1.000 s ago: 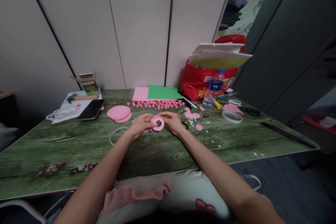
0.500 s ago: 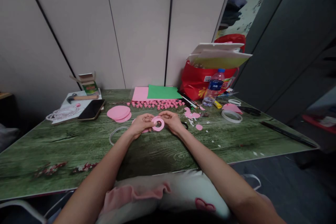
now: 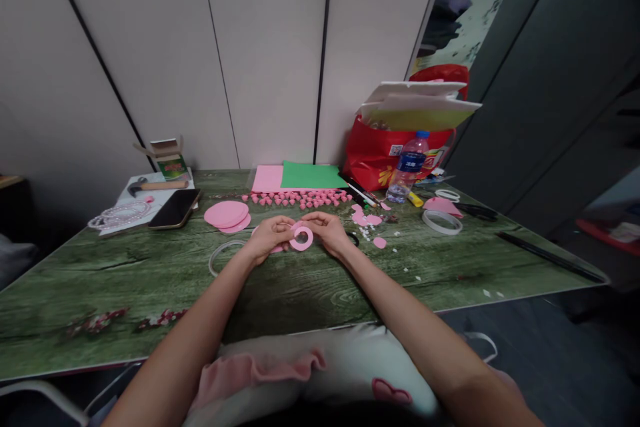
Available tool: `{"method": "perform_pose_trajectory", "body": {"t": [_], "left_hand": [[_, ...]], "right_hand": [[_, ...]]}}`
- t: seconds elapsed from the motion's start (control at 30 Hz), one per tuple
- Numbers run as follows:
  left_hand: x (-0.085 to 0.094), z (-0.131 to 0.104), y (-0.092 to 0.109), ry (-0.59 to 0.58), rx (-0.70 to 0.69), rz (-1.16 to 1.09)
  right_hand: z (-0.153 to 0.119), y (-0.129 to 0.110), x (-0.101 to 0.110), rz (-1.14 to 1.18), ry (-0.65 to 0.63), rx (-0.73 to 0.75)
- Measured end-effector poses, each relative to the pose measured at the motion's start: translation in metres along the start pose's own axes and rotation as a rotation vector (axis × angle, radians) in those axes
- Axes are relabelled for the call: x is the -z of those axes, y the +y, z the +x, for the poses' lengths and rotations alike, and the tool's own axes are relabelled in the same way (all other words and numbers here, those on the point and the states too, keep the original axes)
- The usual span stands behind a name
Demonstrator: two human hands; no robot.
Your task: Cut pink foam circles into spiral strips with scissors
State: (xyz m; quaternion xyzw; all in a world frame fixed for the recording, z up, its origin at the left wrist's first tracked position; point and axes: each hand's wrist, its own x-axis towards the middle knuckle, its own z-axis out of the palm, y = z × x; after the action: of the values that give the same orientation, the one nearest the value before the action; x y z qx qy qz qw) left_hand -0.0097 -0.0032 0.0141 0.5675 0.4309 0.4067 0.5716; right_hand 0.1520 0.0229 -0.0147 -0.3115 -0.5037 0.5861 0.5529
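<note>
A flat pink ring (image 3: 301,246) with a round hole in its middle is held up over the table, facing me. My left hand (image 3: 271,238) pinches its left edge between thumb and fingers. On the opposite side my right hand (image 3: 325,230) grips the upper right edge, its fingertips partly behind the ring. More pink material shows behind my left hand, mostly hidden. A clear tape roll (image 3: 225,255) lies left of my left wrist, and a stack of pink discs (image 3: 226,214) sits just beyond it.
Rows of small pink pieces (image 3: 300,199) lie before green paper (image 3: 315,175). Pink and white scraps (image 3: 367,220), another tape roll (image 3: 442,222) and a water bottle (image 3: 409,167) are on the right, by a red bag (image 3: 367,153). Leftward are a phone (image 3: 175,208) and a hammer (image 3: 159,185).
</note>
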Motion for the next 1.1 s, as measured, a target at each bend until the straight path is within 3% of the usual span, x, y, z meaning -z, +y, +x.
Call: {"method": "perform_pose_trajectory", "body": {"t": [0.8, 1.1], "left_hand": [[-0.0014, 0.0000, 0.0005, -0.028, -0.019, 0.011], [-0.0009, 0.0007, -0.0011, -0.019, -0.027, 0.012]], "right_hand": [[-0.0013, -0.0021, -0.0025, -0.024, 0.007, 0.040], [-0.0007, -0.0002, -0.0005, 0.001, -0.046, 0.012]]}}
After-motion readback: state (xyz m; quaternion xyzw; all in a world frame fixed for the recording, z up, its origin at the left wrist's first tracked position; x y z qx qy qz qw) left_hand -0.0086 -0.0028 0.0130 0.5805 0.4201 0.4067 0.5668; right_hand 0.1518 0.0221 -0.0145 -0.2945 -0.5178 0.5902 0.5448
